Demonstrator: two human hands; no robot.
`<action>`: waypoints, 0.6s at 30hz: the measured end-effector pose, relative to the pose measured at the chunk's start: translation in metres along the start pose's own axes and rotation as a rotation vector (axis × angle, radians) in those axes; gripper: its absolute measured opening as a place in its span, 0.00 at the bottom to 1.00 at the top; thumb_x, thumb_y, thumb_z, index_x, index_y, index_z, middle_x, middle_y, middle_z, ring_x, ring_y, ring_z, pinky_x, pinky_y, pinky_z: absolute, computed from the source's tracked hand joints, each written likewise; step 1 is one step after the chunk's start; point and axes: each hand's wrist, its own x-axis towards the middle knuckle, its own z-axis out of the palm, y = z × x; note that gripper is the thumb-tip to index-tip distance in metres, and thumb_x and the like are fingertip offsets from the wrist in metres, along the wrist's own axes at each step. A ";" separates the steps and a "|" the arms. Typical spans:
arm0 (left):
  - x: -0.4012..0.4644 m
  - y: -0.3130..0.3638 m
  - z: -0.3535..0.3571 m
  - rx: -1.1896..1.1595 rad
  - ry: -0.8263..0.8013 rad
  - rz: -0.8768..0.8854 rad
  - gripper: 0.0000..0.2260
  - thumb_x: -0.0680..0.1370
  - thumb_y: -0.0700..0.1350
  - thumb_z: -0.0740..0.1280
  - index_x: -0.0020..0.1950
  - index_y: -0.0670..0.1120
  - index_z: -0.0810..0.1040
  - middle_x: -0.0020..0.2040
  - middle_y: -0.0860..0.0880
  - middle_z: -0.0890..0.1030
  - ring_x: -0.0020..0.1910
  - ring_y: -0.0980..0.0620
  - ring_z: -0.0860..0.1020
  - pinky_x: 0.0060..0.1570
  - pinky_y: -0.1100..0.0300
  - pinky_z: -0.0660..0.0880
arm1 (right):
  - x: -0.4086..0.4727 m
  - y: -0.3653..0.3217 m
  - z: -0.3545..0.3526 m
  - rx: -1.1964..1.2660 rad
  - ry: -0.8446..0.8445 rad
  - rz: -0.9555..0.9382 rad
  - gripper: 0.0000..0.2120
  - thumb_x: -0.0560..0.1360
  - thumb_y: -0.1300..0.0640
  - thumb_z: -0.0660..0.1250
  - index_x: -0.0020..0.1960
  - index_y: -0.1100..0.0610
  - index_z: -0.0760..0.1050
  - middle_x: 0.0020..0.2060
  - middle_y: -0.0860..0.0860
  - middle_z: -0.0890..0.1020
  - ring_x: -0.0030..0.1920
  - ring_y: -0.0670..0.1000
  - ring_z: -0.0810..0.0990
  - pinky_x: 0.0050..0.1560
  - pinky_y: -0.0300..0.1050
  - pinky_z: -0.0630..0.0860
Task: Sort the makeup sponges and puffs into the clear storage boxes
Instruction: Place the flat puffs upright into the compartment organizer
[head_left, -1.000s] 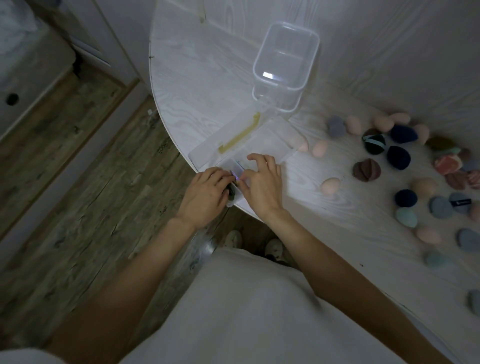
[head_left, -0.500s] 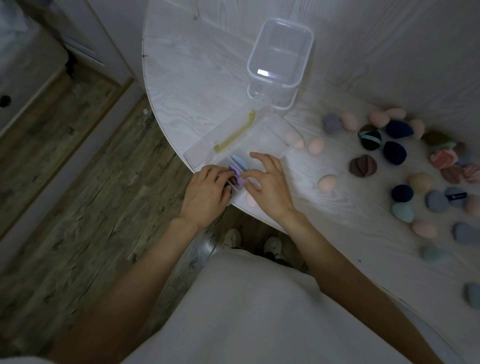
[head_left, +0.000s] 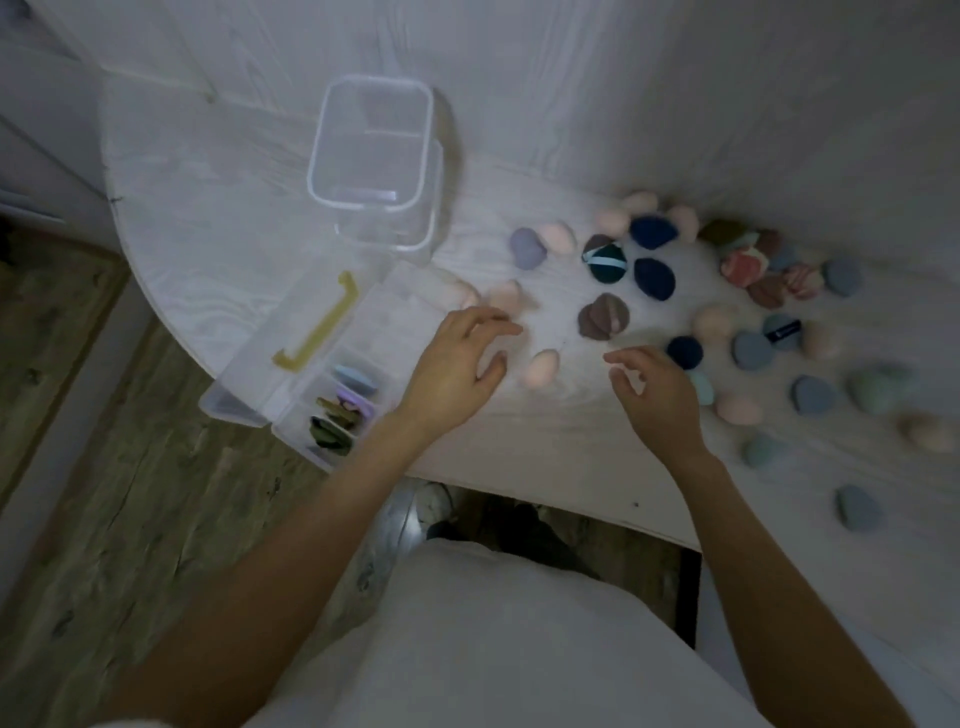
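Both hands empty, fingers loosely spread: left hand (head_left: 451, 364) and right hand (head_left: 655, 391) hovering either side of a peach sponge (head_left: 541, 367) on the table (head_left: 218, 249). Few puffs already in the divided box (head_left: 332, 395) at the table edge.

We record the table (head_left: 218, 218) as pale wood-grain laminate, smooth and matt. The square box (head_left: 371, 150) and the compartment case (head_left: 311, 364) look like clear, glossy plastic; the case's handle (head_left: 319, 325) is opaque yellow plastic. The egg sponge (head_left: 540, 368) appears soft, matt foam, and the brown puff (head_left: 603, 317) and navy puff (head_left: 653, 278) look like velvety cloth. The floor (head_left: 104, 493) shows rough, weathered wood grain. The white garment (head_left: 493, 649) is plain matt cloth.
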 end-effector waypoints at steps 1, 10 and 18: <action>0.021 0.004 0.014 -0.010 -0.063 -0.026 0.13 0.75 0.42 0.63 0.58 0.43 0.78 0.58 0.42 0.77 0.57 0.45 0.73 0.58 0.64 0.63 | 0.010 0.011 -0.006 -0.039 0.013 0.017 0.10 0.76 0.61 0.64 0.54 0.60 0.79 0.54 0.56 0.79 0.55 0.55 0.76 0.52 0.42 0.69; 0.115 0.029 0.107 0.135 -0.401 -0.368 0.27 0.75 0.48 0.69 0.71 0.41 0.66 0.66 0.41 0.72 0.63 0.45 0.71 0.61 0.57 0.65 | 0.103 0.036 -0.006 -0.137 -0.223 -0.027 0.22 0.76 0.60 0.63 0.69 0.59 0.66 0.65 0.58 0.71 0.63 0.57 0.71 0.60 0.49 0.69; 0.121 0.027 0.135 0.182 -0.301 -0.378 0.16 0.73 0.44 0.69 0.60 0.43 0.74 0.55 0.42 0.75 0.51 0.45 0.75 0.49 0.60 0.68 | 0.115 0.045 -0.011 -0.157 -0.272 -0.139 0.10 0.76 0.61 0.62 0.57 0.58 0.73 0.51 0.55 0.77 0.47 0.53 0.75 0.41 0.39 0.66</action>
